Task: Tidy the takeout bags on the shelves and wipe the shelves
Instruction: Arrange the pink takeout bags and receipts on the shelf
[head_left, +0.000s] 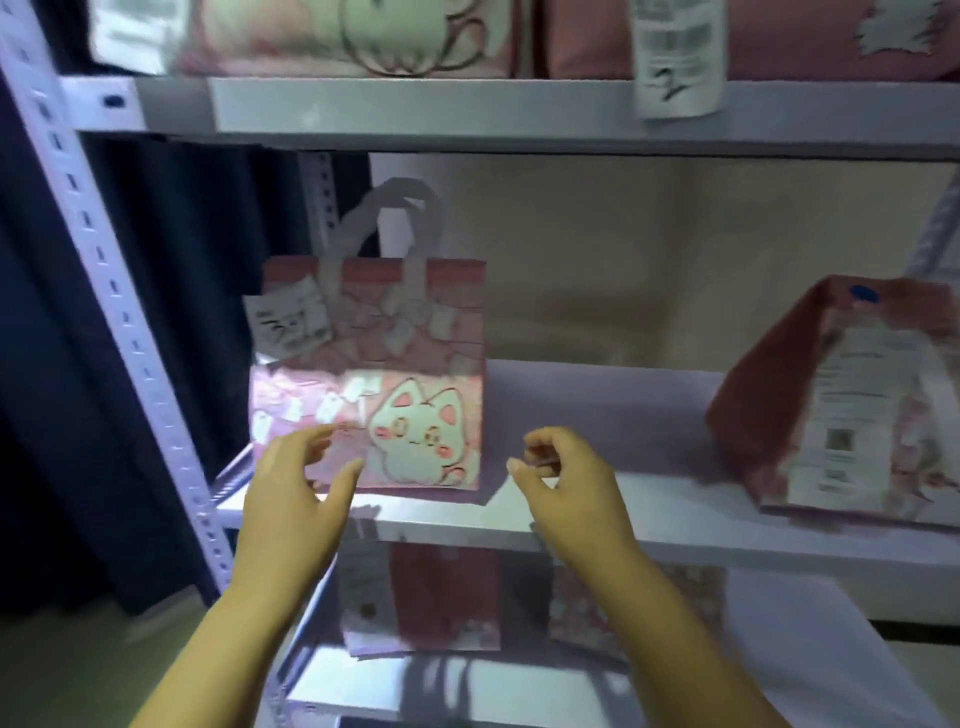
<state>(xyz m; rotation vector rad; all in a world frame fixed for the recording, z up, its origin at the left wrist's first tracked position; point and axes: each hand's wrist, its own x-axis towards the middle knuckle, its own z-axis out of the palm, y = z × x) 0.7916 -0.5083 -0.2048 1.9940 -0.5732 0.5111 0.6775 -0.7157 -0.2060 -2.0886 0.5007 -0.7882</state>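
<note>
A pink takeout bag (395, 364) with a cartoon cat, pale handles and a white receipt stands upright at the left end of the middle shelf (597, 514). My left hand (301, 488) hovers in front of its lower left corner, fingers spread and relaxed, holding nothing. My right hand (566, 483) hangs just right of the bag, fingers loosely curled, holding nothing. A second pink bag (852, 405) leans tilted at the shelf's right end, its printed label side facing me.
More pink bags (363, 36) sit on the upper shelf, with a receipt (678, 57) hanging over its edge. Two bags (431, 597) stand on the lower shelf. A perforated white upright (109, 291) frames the left side; a dark curtain (47, 389) hangs beyond it.
</note>
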